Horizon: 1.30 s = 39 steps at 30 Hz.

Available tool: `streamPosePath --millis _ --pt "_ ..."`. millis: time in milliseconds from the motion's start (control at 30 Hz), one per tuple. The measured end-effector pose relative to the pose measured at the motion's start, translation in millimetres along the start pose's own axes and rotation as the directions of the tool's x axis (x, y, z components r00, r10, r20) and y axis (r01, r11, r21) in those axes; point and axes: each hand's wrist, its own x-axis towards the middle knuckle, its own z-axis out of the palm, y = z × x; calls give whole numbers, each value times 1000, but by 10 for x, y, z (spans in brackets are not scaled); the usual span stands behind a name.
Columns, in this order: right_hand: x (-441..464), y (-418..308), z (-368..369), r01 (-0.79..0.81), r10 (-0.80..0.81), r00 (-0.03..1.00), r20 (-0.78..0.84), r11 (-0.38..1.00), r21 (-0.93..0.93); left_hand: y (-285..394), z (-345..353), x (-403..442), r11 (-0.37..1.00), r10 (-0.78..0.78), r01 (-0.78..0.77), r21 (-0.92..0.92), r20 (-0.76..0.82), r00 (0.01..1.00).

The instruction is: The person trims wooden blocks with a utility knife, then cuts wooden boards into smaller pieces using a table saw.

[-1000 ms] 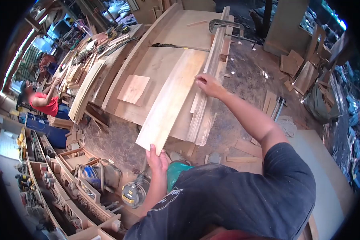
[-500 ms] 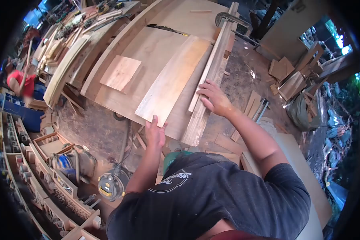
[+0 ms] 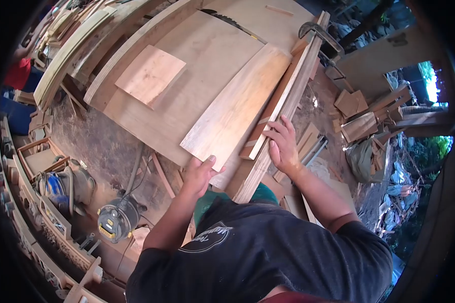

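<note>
My left hand (image 3: 201, 174) grips the near end of a long pale board (image 3: 240, 103), thumb on top and fingers beneath. The board lies on the wooden saw table (image 3: 187, 60). At its right, my right hand (image 3: 283, 144) is closed on a narrow wood strip (image 3: 275, 103), which stands tilted beside the long fence (image 3: 301, 91). A toothed saw blade (image 3: 225, 19) rises from a slot beyond the board. On the table's left part rests a square wood piece (image 3: 150, 74).
A metal clamp (image 3: 321, 38) holds the far end of the fence. A vacuum (image 3: 117, 218) stands on the floor at lower left, near compartment shelves (image 3: 50, 247). Wood offcuts (image 3: 359, 118) are piled at right. Part of a person in red (image 3: 17, 73) shows at far left.
My right hand has gone from above the board to the strip, which is now tilted up from the fence. My left hand keeps the board's near end. The view has shifted right and closer.
</note>
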Motion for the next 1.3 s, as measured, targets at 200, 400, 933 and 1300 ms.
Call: streamPosePath --millis 200,400,933,1300 --pt "-85 167 23 75 -75 997 0 993 95 -80 131 -88 999 -22 25 25 -124 992" --pt "-166 428 -80 162 -202 976 82 923 350 -128 211 -8 1000 -11 10 -10 -176 984" --pt "129 900 -419 266 -474 859 193 736 622 540 592 736 -160 561 225 961 -99 822" --pt "1184 1852 -790 381 -506 857 93 745 547 516 857 1083 -164 403 152 975 -75 912"
